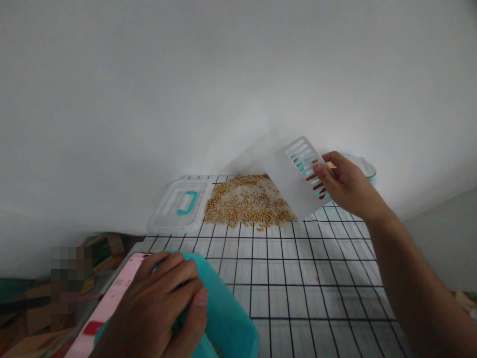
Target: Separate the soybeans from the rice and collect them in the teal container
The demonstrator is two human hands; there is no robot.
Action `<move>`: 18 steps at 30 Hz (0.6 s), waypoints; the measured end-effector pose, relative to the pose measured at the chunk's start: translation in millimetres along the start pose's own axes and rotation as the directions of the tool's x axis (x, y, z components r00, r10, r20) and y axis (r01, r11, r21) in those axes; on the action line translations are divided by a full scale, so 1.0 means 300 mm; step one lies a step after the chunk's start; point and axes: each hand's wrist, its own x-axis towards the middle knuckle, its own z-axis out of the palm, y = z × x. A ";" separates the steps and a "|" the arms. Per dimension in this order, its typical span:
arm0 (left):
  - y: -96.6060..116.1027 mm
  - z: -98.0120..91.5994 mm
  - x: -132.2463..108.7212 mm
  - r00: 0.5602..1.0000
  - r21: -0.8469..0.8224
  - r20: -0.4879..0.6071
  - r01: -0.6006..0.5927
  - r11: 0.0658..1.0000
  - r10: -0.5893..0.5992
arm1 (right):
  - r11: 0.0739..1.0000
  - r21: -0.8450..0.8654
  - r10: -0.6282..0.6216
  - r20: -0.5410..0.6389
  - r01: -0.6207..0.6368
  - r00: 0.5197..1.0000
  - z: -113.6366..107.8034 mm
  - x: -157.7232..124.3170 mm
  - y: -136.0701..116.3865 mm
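I see a plain white wall (pixel 149 74) in soft, even light behind the worktop (pixel 316 298) w/ its white black-grid cover, a grey surface (pixel 447 228) at right & brownish clutter (pixel 108 246) lower left.

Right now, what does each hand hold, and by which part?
The right hand grips a white slotted scoop at its slotted end; the left hand clasps the rim of a teal tub.

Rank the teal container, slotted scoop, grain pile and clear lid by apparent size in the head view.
1. teal container, though it is nearest the camera.
2. slotted scoop and grain pile, about alike.
3. clear lid.
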 end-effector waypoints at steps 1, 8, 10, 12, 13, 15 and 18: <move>0.001 0.001 -0.002 1.000 -0.006 0.014 -0.012 1.000 0.012 | 0.999 0.027 -0.019 -0.044 0.020 0.999 0.011 -0.001 -0.009; -0.007 0.011 -0.010 0.996 -0.031 0.039 -0.073 0.997 0.074 | 0.990 0.133 -0.027 -0.163 0.049 0.986 0.136 0.064 0.043; -0.012 0.017 -0.011 0.994 -0.032 0.043 -0.098 0.995 0.099 | 0.990 0.136 -0.013 -0.163 0.036 0.987 0.152 0.086 0.055; -0.016 0.024 -0.013 0.991 -0.028 0.045 -0.128 0.991 0.129 | 0.995 0.086 -0.031 -0.197 0.049 0.980 0.150 0.094 0.035; -0.017 0.027 -0.015 0.989 -0.027 0.049 -0.136 0.990 0.137 | 0.997 0.038 -0.055 -0.213 0.064 0.975 0.144 0.091 0.010; -0.016 0.032 -0.018 0.990 -0.038 0.057 -0.126 0.991 0.128 | 0.990 -0.089 -0.123 -0.222 0.106 0.967 0.128 0.075 -0.061; -0.011 0.033 -0.019 0.993 -0.086 0.079 -0.076 0.993 0.083 | 0.917 -0.345 -0.255 -0.116 0.201 0.960 0.112 0.029 -0.184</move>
